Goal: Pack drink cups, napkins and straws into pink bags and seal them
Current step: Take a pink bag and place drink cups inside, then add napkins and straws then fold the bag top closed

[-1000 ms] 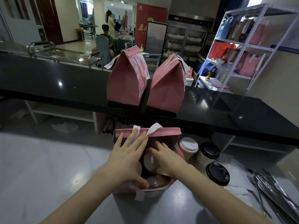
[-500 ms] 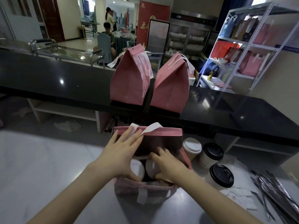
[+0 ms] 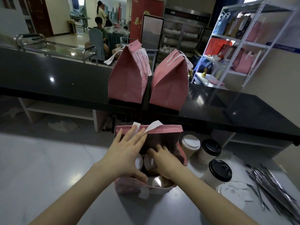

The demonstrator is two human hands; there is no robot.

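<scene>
A long black counter [image 3: 65, 88] runs across the view, with a white table [image 3: 48, 168] in front of it and a white metal shelf [image 3: 243, 46] of bags behind on the right. Two sealed pink bags [image 3: 126, 78] stand upright side by side on the counter, tops folded over and white strip handles hanging loose. The open pink bag [image 3: 162, 129] stands on the table just below the counter's edge – matte pink paper, a folded band along its far rim, two white strips sticking up from that rim, and a paler patterned near wall that sags outward. The left hand [image 3: 125, 155] lies over the bag's left side, fingers straight and spread against the far wall, thumb down at the near rim. The right hand [image 3: 164, 159] reaches inside, fingers bent onto the white-lidded cups [image 3: 138, 163] packed there – whether it grips one cannot be told. Just right of the bag stand a white-lidded cup [image 3: 190, 142] and two black-lidded cups [image 3: 220, 170], close together. White napkins [image 3: 233, 190] lie flat near them, and wrapped straws [image 3: 272, 189] are strewn at the table's right edge
</scene>
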